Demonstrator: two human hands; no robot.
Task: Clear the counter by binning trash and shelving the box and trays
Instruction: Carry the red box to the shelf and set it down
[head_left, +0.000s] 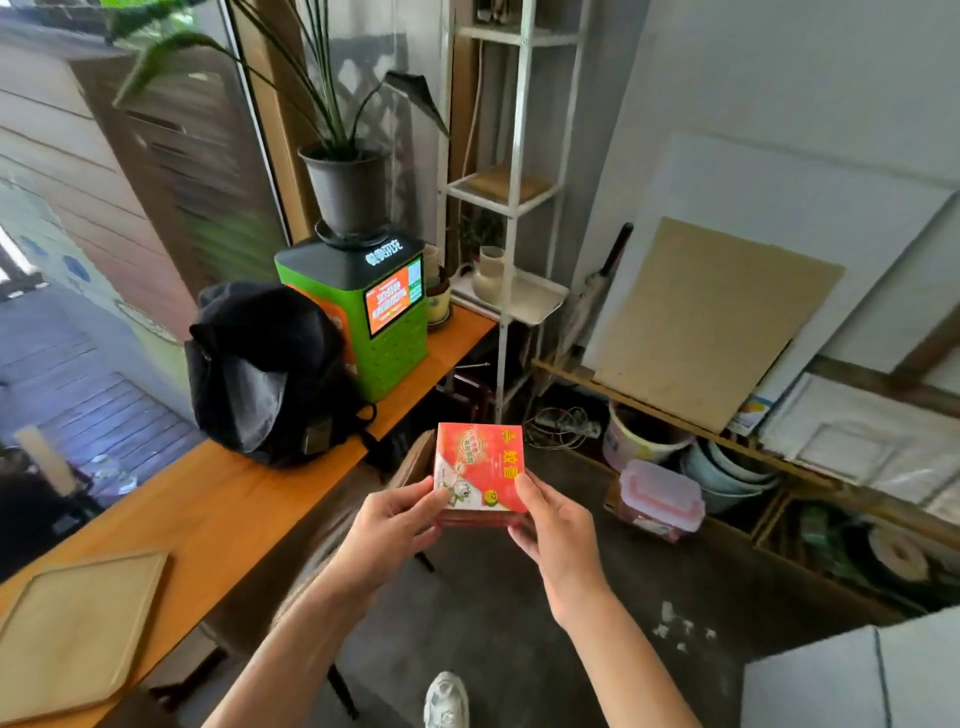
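Head view: the red box (479, 470) is off the counter (249, 499), grasped between the left hand (392, 525) and the right hand (553, 525) out over the floor. Well ahead of the hands stands the white shelf rack (511, 208), so shelving looks underway, not finished. A wooden tray (78, 623) lies on the counter, left of the left hand, apparently yet to be shelved. No trash bin shows.

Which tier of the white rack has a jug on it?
The lowest visible tier, level with the counter, holds the pale jug. The tier above carries only a flat wooden board; the top one looks bare.
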